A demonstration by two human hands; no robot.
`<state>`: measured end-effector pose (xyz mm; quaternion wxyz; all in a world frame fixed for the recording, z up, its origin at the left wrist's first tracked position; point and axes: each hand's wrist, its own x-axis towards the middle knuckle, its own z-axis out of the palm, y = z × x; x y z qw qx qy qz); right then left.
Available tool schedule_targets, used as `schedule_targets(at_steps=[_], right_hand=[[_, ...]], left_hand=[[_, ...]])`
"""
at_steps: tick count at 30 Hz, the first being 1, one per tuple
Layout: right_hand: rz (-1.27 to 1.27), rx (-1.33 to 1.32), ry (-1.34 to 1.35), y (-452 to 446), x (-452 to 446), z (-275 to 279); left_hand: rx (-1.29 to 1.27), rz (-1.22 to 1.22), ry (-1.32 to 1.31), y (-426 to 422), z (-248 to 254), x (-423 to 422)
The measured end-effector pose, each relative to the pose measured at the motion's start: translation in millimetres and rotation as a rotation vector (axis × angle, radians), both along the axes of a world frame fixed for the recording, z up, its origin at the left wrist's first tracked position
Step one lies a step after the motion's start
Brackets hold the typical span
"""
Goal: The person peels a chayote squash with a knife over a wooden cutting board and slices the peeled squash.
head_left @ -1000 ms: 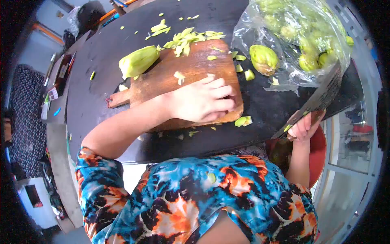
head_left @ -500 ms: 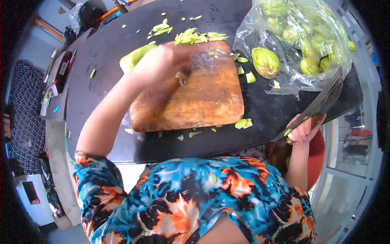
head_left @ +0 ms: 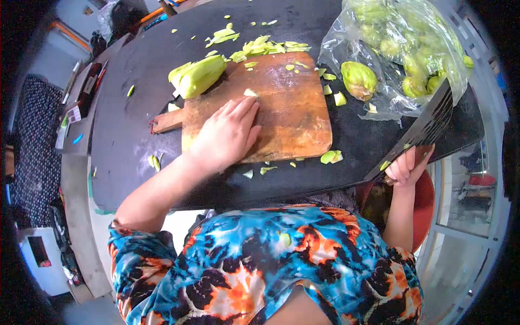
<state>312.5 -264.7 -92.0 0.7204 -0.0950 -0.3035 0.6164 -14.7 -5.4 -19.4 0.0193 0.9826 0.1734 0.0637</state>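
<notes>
My left hand lies palm down on the wooden cutting board, its fingers stretched out near a small pale piece. A peeled green chayote rests over the board's upper left edge. Green peelings are heaped along the far edge of the board. At the right, my right hand is wrapped round the handle of a large, wide-bladed knife, whose blade slants up to the right over the table edge.
A clear plastic bag of green chayotes stands at the back right, with one unpeeled chayote at its opening. Scraps dot the dark table. A red container is below the right table edge.
My left hand has gone from the board's right side, past the peeled chayote, to its lower left part. My right hand stays at the right with the knife.
</notes>
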Motion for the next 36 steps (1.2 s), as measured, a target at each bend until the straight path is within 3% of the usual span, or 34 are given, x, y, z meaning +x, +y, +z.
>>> schedule_targets(at_steps=[9,14,15,17,20,23,25,27,31,35,36], right_hand=[[-0.024,-0.004,-0.045,0,1,0],[-0.037,-0.015,-0.047,1,0,1],[-0.044,-0.023,-0.041,0,-1,0],[-0.045,-0.028,-0.029,1,-2,2],[-0.009,0.024,-0.032,1,-2,2],[0.029,0.068,-0.019,4,1,0],[0.03,0.05,-0.009,4,-1,1],[0.032,0.067,-0.033,4,0,-1],[0.014,0.07,0.032,0,-3,-2],[0.038,0.082,0.053,2,-1,-2],[0.043,0.093,0.047,3,-1,-2]], left_hand=[[0.059,0.072,-0.138,64,-26,52],[-0.052,0.182,-0.066,113,-33,96],[-0.129,0.241,0.096,117,-27,104],[0.004,0.289,-0.038,112,-40,111],[0.024,-0.164,-0.414,67,-28,117],[-0.093,-0.346,-0.334,43,-23,127],[-0.077,-0.214,-0.341,54,-24,136],[0.154,-0.143,-0.25,65,-26,141],[-0.15,-0.64,-0.114,8,7,136],[-0.309,-0.85,0.101,-40,6,129],[-0.199,-0.854,0.094,-45,4,128]])
